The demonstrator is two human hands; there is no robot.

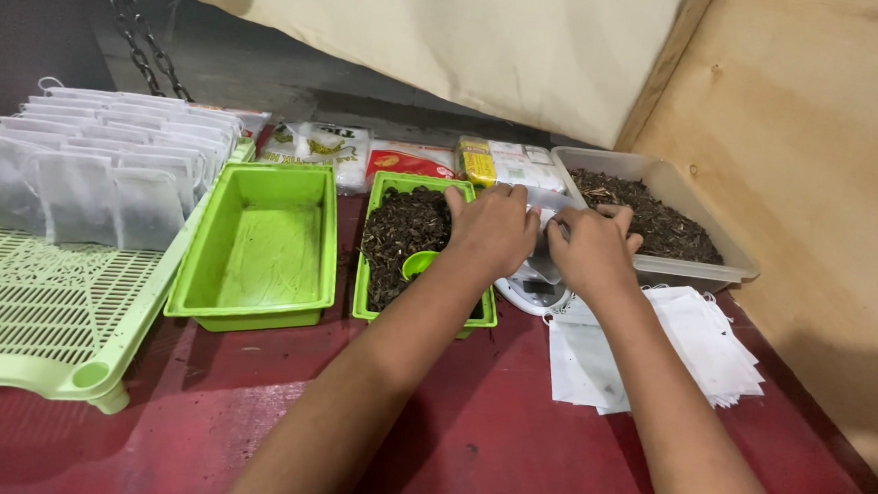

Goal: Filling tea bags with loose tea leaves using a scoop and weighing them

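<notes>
Fingers of the left hand (495, 228) and right hand (587, 247) pinch a small translucent bag (547, 245) between them, above a white scale (534, 292). Left of the scale, touching it, a green tray (369, 273) of dark leaf with a green scoop (418, 264); right, a clear tub (663, 174). Blank bags (704, 341) lie near the red surface's (509, 431) right edge; its near part lies open.
</notes>
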